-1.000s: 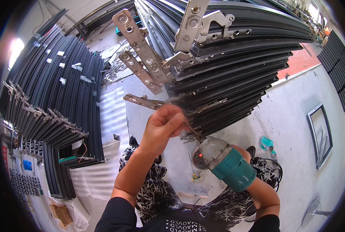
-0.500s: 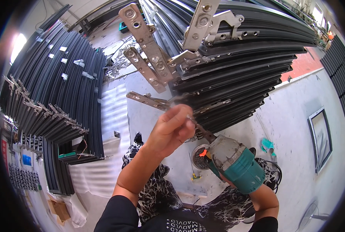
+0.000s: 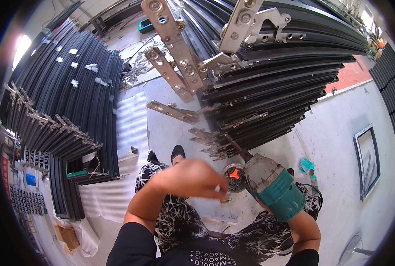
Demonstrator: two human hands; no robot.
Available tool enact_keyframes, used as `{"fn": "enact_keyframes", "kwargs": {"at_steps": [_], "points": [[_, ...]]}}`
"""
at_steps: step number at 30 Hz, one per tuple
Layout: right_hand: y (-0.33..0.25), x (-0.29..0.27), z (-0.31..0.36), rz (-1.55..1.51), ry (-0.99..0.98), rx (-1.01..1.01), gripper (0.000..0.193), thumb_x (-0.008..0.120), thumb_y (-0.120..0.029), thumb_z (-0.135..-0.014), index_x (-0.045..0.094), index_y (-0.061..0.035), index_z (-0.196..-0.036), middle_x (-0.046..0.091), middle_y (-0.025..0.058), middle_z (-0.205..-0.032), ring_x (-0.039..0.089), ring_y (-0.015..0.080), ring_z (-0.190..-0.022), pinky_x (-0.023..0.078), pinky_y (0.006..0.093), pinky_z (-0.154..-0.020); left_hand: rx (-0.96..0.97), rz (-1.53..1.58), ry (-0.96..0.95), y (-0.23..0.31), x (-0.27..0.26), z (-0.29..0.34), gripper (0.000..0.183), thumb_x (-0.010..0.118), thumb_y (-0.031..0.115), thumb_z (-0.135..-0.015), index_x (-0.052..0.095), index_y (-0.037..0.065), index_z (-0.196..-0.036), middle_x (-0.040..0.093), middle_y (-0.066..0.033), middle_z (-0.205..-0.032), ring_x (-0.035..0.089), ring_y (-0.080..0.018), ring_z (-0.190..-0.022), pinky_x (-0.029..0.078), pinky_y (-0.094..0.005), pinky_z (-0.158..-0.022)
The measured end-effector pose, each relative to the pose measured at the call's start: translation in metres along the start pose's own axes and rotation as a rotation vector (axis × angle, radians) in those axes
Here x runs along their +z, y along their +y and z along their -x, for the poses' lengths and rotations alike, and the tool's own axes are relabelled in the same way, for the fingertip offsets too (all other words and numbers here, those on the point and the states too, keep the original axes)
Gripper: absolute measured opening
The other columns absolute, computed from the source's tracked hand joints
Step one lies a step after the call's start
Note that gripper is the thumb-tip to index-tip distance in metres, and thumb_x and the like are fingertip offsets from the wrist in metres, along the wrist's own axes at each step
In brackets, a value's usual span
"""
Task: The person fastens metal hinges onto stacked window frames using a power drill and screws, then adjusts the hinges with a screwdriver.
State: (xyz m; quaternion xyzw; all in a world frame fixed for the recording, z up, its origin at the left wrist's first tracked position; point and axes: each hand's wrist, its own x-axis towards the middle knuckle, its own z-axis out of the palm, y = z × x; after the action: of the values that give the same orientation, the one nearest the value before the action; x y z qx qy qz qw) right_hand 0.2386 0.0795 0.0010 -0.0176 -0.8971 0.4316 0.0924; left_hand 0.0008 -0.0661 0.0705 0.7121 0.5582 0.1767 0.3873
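Observation:
My left hand (image 3: 193,178) is blurred by motion, its fingertips beside a round bowl (image 3: 227,188) of small dark metal pieces, probably screws. What those fingers hold, if anything, does not show. In my right hand (image 3: 263,205) is a teal and grey power drill (image 3: 275,186), its bit pointing up and left at the stack's lower corner. The hand is mostly hidden behind the tool. Ahead lies a stack of black metal profiles (image 3: 286,66). Silvery metal hinge arms (image 3: 173,44) stick out from its near left corner, apart from both hands.
Another large stack of black profiles (image 3: 69,88) stands at the left. A teal glove-like piece (image 3: 307,166) lies on the floor at the right, and a black rectangular frame (image 3: 366,162) beyond it. A cable (image 3: 320,199) loops behind the drill. A cardboard box (image 3: 67,238) sits at lower left.
My left hand has moved down from the stack's corner and the drill tip to the bowl. The drill has stayed nearly in place, and the stack looks slightly shifted in view.

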Motion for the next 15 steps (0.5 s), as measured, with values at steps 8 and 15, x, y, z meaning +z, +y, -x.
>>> {"fn": "enact_keyframes", "kwargs": {"at_steps": [8,15], "points": [[-0.001,-0.006,0.0,-0.051,0.029,0.097,0.045,0.052,-0.014,-0.092,0.041,0.0062,-0.13,0.058,0.0136,-0.118,0.06,0.0203,-0.103,0.052,0.0318,-0.088,-0.01,1.926,0.678,-0.031,0.024,-0.018,0.02,0.049,0.017,-0.094,0.058,-0.001,-0.098,0.06,-0.0118,-0.097,0.055,-0.0155,-0.084,0.048,-0.0262,-0.076],[0.0,-0.004,-0.002,0.377,-0.057,0.063,0.045,0.052,-0.021,-0.093,0.043,0.0041,-0.13,0.057,0.0136,-0.121,0.059,0.0201,-0.108,0.051,0.0331,-0.09,0.061,1.938,0.61,-0.025,0.019,-0.025,0.024,0.04,-0.005,-0.089,0.056,-0.006,-0.107,0.051,-0.0251,-0.124,0.057,-0.0272,-0.108,0.049,-0.0342,-0.097]]}}
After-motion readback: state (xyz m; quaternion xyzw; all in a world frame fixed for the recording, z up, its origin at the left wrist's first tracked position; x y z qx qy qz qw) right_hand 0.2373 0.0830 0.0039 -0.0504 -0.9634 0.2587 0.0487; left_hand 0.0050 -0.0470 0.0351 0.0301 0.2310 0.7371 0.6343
